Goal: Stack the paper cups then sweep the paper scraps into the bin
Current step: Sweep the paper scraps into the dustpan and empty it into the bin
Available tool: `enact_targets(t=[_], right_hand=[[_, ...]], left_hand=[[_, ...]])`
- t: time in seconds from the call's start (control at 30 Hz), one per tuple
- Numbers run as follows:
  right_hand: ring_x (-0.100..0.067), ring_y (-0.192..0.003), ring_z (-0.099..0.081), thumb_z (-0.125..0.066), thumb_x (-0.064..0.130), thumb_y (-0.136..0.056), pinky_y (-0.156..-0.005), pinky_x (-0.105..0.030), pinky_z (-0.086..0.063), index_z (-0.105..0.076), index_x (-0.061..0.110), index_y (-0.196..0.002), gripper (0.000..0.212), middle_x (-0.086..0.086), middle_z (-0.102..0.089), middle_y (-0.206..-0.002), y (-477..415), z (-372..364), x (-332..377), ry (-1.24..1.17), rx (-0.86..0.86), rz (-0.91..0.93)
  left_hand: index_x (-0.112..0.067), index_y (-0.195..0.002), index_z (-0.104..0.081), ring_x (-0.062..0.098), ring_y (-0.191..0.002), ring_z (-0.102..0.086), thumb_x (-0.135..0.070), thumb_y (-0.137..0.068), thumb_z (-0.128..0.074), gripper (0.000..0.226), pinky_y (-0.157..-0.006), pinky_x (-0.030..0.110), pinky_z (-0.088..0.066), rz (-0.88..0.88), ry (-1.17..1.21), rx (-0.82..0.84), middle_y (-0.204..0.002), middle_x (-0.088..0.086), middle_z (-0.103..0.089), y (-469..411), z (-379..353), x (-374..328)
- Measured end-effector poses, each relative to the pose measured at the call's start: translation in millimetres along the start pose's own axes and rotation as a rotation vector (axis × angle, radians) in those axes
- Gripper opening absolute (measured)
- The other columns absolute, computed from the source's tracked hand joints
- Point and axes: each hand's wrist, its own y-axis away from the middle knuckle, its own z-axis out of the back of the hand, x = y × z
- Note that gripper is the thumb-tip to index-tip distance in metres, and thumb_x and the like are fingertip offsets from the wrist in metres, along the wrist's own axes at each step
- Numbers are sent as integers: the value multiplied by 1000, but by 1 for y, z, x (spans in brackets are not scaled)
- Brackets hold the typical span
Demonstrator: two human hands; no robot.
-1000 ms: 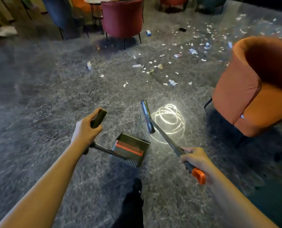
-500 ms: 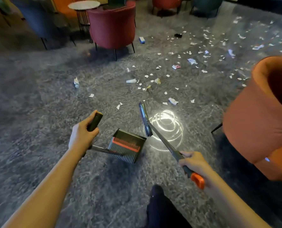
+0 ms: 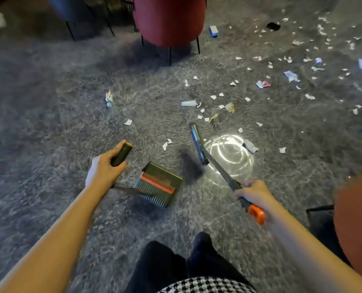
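Sweeping apparently not yet begun: my left hand (image 3: 104, 170) grips the dustpan (image 3: 159, 186), my right hand (image 3: 253, 192) the broom (image 3: 197, 142) — paper scraps (image 3: 188, 103) lie scattered ahead.

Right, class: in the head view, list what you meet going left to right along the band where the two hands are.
Left hand → the dustpan it holds → head of the broom → right hand gripping the broom → orange armchair.
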Motion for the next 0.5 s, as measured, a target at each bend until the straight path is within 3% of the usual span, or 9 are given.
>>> enact_targets(t=[0.1, 0.2, 0.33, 0.4, 0.5], right_hand=[[-18, -39, -47, -60, -11, -73, -35, -21, -38, -64, 19, -100, 40, -15, -58, -66, -36, -9, 39, 30, -23, -17], [-21, -45, -49, -61, -9, -70, -41, -24, -41, -67, 0, -103, 35, -16, -59, -68, -74, -29, 74, 68, -49, -55], [-25, -62, -46, -62, -10, -64, -55, -33, -37, -48, -12, -121, 58, -14, -51, -72, -107, -71, 111, 80, -75, -74], [-24, -59, -45, -60, -12, -64, -51, -31, -37, -47, -13, -123, 60, -14, -50, -73, -121, -99, 129, 67, -100, -98], [-20, -55, -45, -60, -11, -68, -40, -20, -35, -50, -14, -121, 53, -8, -44, -75, -140, -146, 156, 15, -144, -144]], left_hand=[[-40, -134, -48, 23, -68, -62, -13, -81, -68, 63, -54, 27, -43, 35, 11, 17, -90, 13, -69, -50, 2, 7], [-41, -134, -48, 26, -76, -65, -14, -81, -68, 63, -60, 30, -47, 29, -17, 50, -97, 13, -70, -108, 6, 19], [-34, -134, -51, 20, -71, -60, -10, -80, -67, 62, -56, 26, -43, -23, -55, 149, -90, 9, -68, -184, 13, 45], [-36, -134, -49, 21, -68, -61, -9, -80, -66, 63, -52, 20, -45, -60, -48, 211, -90, 7, -68, -224, 18, 60], [-38, -136, -40, 15, -66, -62, -5, -81, -66, 69, -58, 34, -51, -149, -41, 301, -99, 12, -71, -280, 28, 80]])
